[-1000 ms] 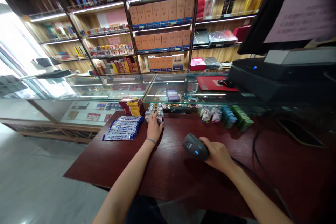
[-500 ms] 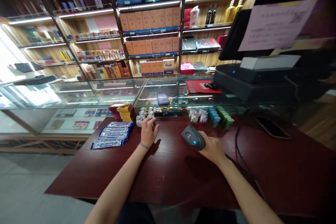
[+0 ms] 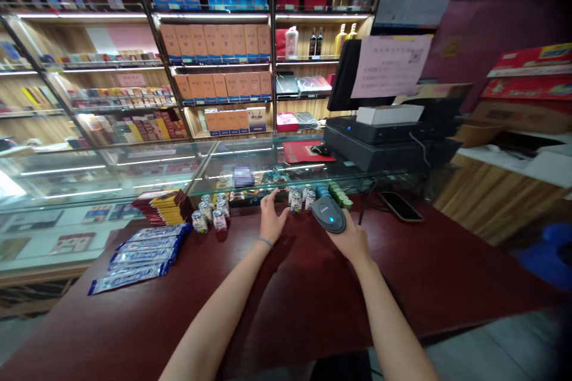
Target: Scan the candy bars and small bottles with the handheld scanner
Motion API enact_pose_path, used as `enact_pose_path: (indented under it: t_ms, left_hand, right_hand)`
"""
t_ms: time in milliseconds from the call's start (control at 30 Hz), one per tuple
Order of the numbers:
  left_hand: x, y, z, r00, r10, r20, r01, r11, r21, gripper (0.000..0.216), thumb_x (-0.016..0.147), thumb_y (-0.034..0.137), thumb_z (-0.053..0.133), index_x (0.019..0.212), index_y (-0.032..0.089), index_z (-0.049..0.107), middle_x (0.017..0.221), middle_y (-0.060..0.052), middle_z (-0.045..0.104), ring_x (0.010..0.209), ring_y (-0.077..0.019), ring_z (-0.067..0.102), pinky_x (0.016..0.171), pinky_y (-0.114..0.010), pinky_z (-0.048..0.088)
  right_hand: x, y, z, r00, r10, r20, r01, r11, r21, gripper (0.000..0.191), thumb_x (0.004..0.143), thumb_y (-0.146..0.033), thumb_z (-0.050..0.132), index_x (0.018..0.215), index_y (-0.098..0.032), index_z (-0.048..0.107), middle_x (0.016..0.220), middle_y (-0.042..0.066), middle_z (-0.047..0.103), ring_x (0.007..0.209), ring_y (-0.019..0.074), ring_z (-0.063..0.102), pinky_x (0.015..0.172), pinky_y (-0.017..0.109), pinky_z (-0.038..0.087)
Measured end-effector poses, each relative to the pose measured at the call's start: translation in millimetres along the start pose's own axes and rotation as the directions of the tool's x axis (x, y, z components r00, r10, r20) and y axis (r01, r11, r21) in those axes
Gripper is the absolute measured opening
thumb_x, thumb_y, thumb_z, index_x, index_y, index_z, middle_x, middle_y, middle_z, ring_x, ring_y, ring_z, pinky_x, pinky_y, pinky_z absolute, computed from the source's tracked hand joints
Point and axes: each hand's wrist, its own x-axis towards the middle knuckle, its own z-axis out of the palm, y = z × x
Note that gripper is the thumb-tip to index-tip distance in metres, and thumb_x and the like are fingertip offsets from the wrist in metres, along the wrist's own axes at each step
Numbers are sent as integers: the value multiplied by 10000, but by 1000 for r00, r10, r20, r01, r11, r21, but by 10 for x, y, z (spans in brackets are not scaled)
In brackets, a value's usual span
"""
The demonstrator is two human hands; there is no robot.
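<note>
My right hand [image 3: 352, 242] grips a dark grey barcode scanner [image 3: 329, 214] with a blue light, held over the table. Just left of a small group of little jars [image 3: 295, 202], my left hand [image 3: 272, 218] reaches forward with fingers apart and nothing in it. Whether a fingertip touches a jar I cannot tell. Green tubes [image 3: 340, 195] stand behind the scanner, which partly hides the blue ones [image 3: 320, 190]. Farther left are more little jars [image 3: 219, 219], a fan of blue-and-silver sachets [image 3: 140, 253] and a stack of yellow and red packets [image 3: 172, 208].
A dark red wooden table [image 3: 286, 292] spans the front. Behind it runs a glass display counter [image 3: 201, 164] bearing a monitor [image 3: 346, 77] and a red mat [image 3: 297, 152]. A phone [image 3: 401, 206] lies at the right, near a black cable. Stocked shelves line the back wall.
My left hand has moved right, from the left group of jars to beside the middle group. The scanner in my right hand is now closer to the tubes. The view has turned right.
</note>
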Motion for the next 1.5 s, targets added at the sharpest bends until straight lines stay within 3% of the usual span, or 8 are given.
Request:
enact_pose_path:
  t_ms: [300, 533, 700, 900, 1067, 1233, 1333, 1500]
  left_hand:
    - [19, -64, 646, 993, -85, 86, 83, 996, 31, 760, 758, 232, 740, 1441, 278, 410, 1242, -98, 383, 1203, -254, 475, 1090, -453, 380]
    - [7, -134, 741, 991, -106, 87, 102, 994, 48, 618, 761, 201, 731, 1335, 234, 505, 1190, -99, 430, 1128, -240, 523, 1054, -447, 413]
    - [-7, -92, 645, 996, -77, 49, 79, 997, -24, 483, 782, 149, 678, 1238, 203, 529, 1174, -115, 525, 1144, -255, 530, 1046, -469, 416]
    - [-54, -10, 104, 965, -228, 129, 259, 899, -354, 584, 779, 215, 683, 1291, 220, 404, 1195, -111, 566, 997, -202, 635, 886, -394, 530]
    - [-182, -23, -738, 916, -345, 206, 401, 749, -527, 637, 760, 310, 737, 1255, 254, 341, 1198, -104, 603, 1002, -205, 665, 832, -387, 562]
    - [-390, -69, -1563, 866, -423, 265, 499, 705, -505, 602, 776, 341, 738, 1290, 253, 439, 1217, -107, 634, 1094, -243, 645, 859, -388, 566]
    - [-480, -137, -1861, 857, -454, 245, 514, 707, -486, 620, 786, 350, 726, 1347, 277, 472, 1277, -95, 611, 1133, -245, 630, 876, -370, 563]
    - [-504, -287, -2022, 833, -479, 277, 548, 639, -540, 641, 802, 314, 711, 1398, 291, 475, 1353, -85, 573, 1142, -223, 625, 882, -329, 557]
  right_hand:
    - [31, 116, -46, 994, 95, -48, -95, 995, -3, 349, 773, -446, 619, 1039, -227, 560, 707, 37, 712, 584, 237, 658, 526, 273, 335]
    - [33, 133, -28, 995, 76, -60, -76, 997, -10, 354, 768, -448, 609, 1032, -217, 560, 680, 44, 700, 577, 247, 661, 517, 275, 350]
    - [15, 117, -1, 997, 11, -75, -11, 1000, -3, 366, 791, -455, 585, 1065, -213, 560, 703, 53, 713, 582, 253, 670, 516, 284, 384]
    - [-24, -7, -6, 993, -69, -98, 72, 997, 30, 370, 782, -439, 592, 1075, -213, 571, 677, 47, 709, 596, 262, 684, 522, 287, 416]
    - [-94, -143, 7, 985, -145, -89, 153, 984, 89, 434, 761, -372, 596, 1156, -198, 547, 691, 42, 712, 610, 267, 694, 532, 291, 441]
    - [-238, -338, 130, 960, -279, -42, 281, 935, 216, 480, 733, -313, 589, 1190, -190, 512, 770, 42, 726, 637, 241, 702, 570, 284, 476]
    - [-343, -523, 175, 913, -408, 6, 394, 884, 251, 468, 724, -251, 561, 1184, -187, 498, 773, 35, 721, 607, 217, 690, 566, 279, 471]
    - [-494, -835, 168, 745, -657, 116, 592, 731, 339, 543, 692, -190, 548, 1228, -171, 463, 851, 37, 736, 666, 190, 703, 593, 261, 471]
